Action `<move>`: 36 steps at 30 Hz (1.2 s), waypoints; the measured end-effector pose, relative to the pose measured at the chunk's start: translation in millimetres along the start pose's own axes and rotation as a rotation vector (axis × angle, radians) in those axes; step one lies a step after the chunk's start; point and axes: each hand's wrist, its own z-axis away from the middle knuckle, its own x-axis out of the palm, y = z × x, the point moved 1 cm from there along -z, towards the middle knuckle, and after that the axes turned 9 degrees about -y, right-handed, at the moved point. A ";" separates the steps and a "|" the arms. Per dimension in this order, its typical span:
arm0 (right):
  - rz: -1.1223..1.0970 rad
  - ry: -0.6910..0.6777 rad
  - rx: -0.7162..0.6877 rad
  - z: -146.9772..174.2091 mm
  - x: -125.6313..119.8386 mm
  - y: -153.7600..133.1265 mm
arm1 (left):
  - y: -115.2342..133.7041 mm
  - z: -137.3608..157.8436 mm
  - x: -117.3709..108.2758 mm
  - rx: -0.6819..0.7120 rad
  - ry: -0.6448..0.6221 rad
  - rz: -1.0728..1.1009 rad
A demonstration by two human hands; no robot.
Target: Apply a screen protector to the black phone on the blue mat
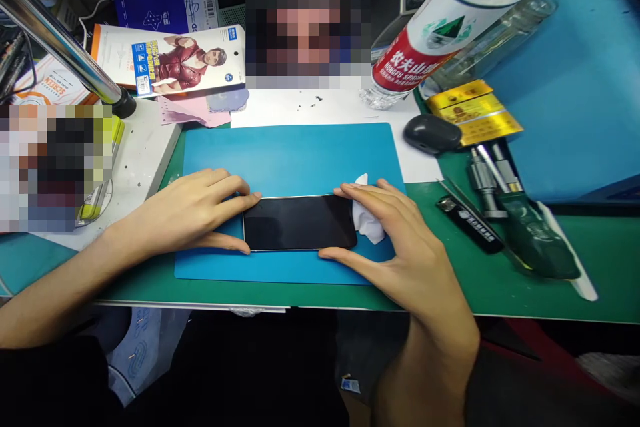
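A smartphone [300,223] with a dark screen lies face up and lengthwise on a blue mat [290,153]. Its left end sits between the thumb and fingers of my left hand [200,210], which touch the near and far edges. My right hand [400,233] grips the right end the same way, thumb at the near edge and fingertips at the far corner. A crumpled white tissue [369,221] is beside the phone's right end, partly covered by my right fingers. Whether that hand touches the tissue, I cannot tell.
On the right are a water bottle [425,33], a black mouse [433,133], a yellow pack [475,113], a black-handled tool [470,223] and several screwdrivers. Boxed packaging [190,63] and a metal lamp pole [70,40] stand at the back left. The green table's front edge is close.
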 end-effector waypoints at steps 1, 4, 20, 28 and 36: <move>-0.001 -0.002 0.004 0.0 0.1 0.3 | 0.0 -0.1 0.0 0.003 0.003 0.001; -0.004 -0.003 0.013 0.5 0.1 0.6 | -0.1 -0.3 -0.2 0.005 0.010 0.007; -0.012 -0.012 0.036 -0.4 -0.8 -2.4 | -0.4 -0.7 -0.2 0.000 0.001 0.033; -0.005 -0.035 0.021 -1.2 -0.7 -2.1 | 0.1 0.1 -0.9 -0.017 -0.017 0.069; 0.000 -0.084 0.021 -2.8 1.0 -1.6 | -0.5 0.3 0.6 -0.016 -0.037 0.047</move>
